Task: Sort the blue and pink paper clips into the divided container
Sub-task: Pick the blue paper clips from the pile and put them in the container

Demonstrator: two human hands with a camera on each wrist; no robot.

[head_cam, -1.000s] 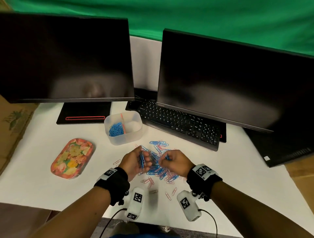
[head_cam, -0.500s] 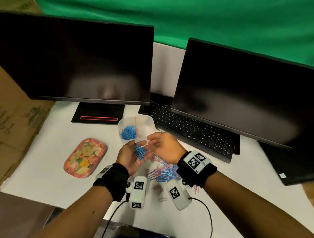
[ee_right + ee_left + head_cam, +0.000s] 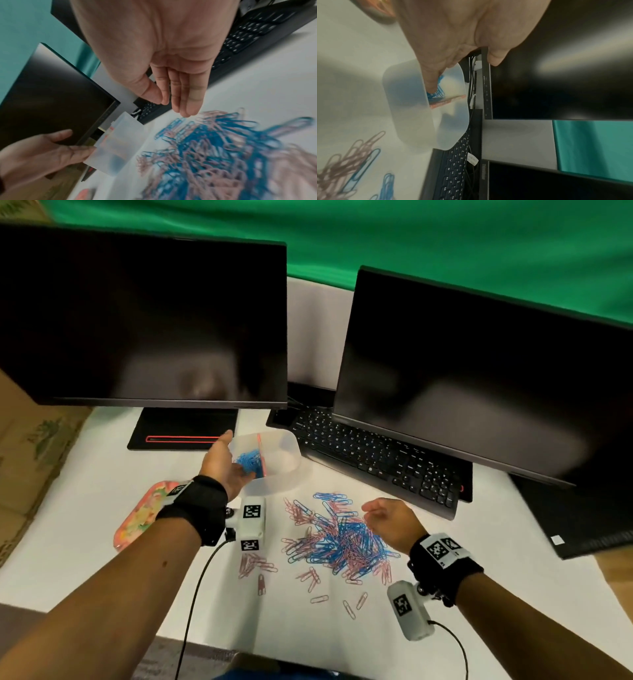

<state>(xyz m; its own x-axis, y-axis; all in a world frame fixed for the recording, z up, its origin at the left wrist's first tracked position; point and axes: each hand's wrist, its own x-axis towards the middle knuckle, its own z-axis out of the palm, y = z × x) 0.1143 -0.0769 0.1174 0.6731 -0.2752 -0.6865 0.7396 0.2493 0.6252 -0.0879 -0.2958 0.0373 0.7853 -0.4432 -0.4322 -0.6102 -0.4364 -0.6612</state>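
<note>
Head view: frosted, round-cornered plastic container [image 3: 281, 455] at centre, blue wire clips [image 3: 249, 461] seen in its left compartment; mixed pile [image 3: 337, 537] lies lower centre.

Left wrist view: left hand [image 3: 453, 33] fingers extended into the container.

Right wrist view: right hand [image 3: 171, 54] fingers straight, nothing grasped.

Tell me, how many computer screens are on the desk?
2. One screen stands at the back left, behind the container; the other screen stands at the back right, over the keyboard.
</note>
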